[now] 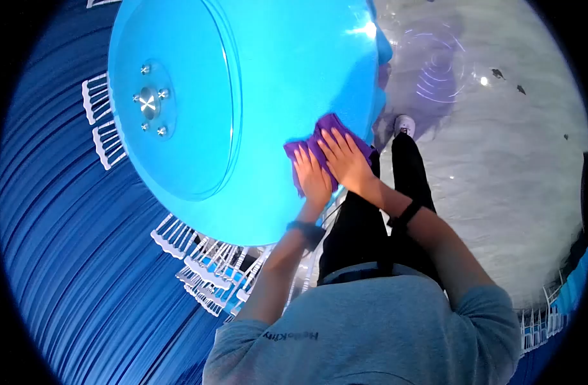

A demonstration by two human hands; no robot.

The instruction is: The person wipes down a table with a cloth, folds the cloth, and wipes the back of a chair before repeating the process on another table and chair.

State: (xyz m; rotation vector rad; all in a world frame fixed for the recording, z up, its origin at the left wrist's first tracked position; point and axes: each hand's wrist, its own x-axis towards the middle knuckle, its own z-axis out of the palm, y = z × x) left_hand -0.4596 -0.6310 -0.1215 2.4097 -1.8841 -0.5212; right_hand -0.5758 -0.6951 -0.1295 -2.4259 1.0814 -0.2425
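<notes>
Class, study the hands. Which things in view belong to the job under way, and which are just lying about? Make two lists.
Likely in the job:
left hand, pressed on the cloth
right hand, likewise
purple cloth
blue tabletop, beneath the cloth

Likely just around:
white chairs
metal fitting, away from the hands

Left fingers (305,160) and right fingers (333,142) rest on a purple cloth (326,122).
</notes>
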